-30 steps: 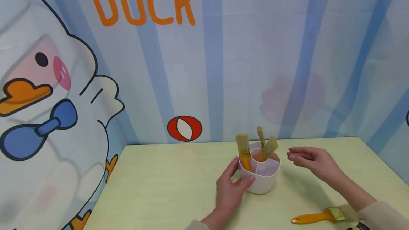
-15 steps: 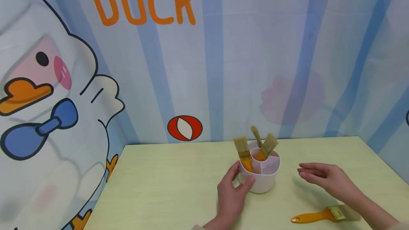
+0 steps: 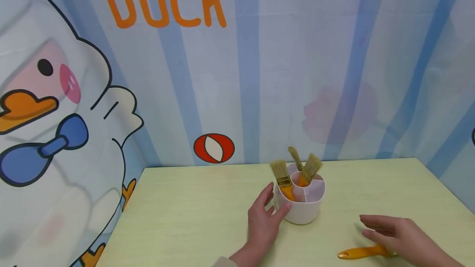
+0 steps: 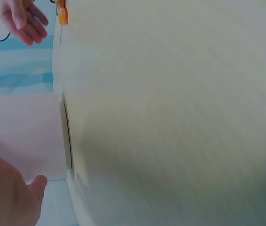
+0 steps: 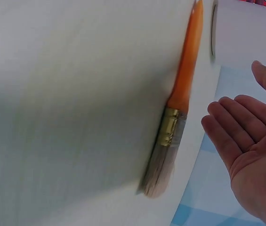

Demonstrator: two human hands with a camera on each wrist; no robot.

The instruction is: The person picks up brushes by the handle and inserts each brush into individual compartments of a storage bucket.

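Note:
A white divided holder [image 3: 304, 212] stands on the table with three orange-handled paintbrushes in it, bristles up: one brush [image 3: 280, 173] in the left compartment, another brush [image 3: 312, 165] in the round middle cup, and a thinner brush [image 3: 295, 155] at the back. My left hand [image 3: 264, 221] is at the holder's left side, fingers loosely spread and thumb tip right at its front wall. Over a fourth, flat-lying paintbrush [image 5: 184, 70] hovers my right hand [image 3: 398, 234], fingers extended and holding nothing. In the head view this hand hides the bristles.
The pale yellow table [image 3: 193, 217] ends at a striped blue-and-white backdrop [image 3: 282, 73] with duck artwork. In the holder, the front right compartment [image 3: 315, 190] shows no brush.
My right hand has moved from beside the holder down and right, over the lying paintbrush. The left hand has loosened and shifted slightly left; the brushes in the holder lean farther left.

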